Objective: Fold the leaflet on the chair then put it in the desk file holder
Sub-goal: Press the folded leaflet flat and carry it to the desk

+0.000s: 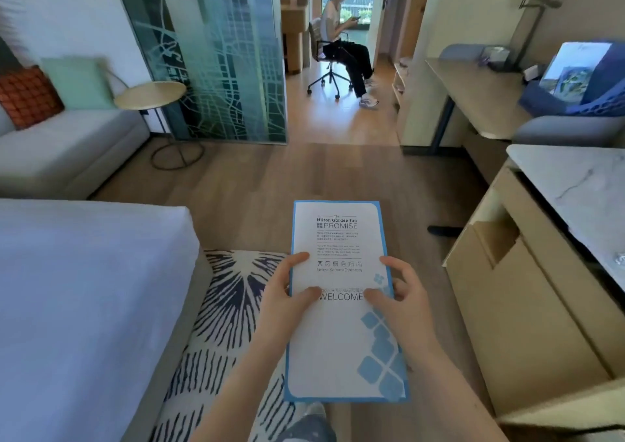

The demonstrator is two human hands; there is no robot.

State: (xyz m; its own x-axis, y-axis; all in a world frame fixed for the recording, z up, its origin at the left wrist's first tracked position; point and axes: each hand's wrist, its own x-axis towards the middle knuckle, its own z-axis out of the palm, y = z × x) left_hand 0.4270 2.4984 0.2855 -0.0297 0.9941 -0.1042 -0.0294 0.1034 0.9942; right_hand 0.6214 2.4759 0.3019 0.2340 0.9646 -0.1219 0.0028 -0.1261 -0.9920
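A tall white leaflet [341, 347] with a blue border and the word WELCOME is held flat in front of me, above the floor. My left hand [287, 292] grips its left edge with the thumb on top. My right hand [402, 296] grips its right edge the same way. A blue perforated desk file holder [554, 101] with brochures in it stands on the wooden desk [473, 93] at the far right. A grey padded chair [568, 130] is pushed in by that desk.
A white bed [84, 299] fills the left side, with a patterned rug [230, 313] beside it. A marble-topped cabinet [581, 188] stands at right. Further off are a sofa [67, 144], a round side table [150, 95], a glass partition, and a person seated on an office chair [341, 46].
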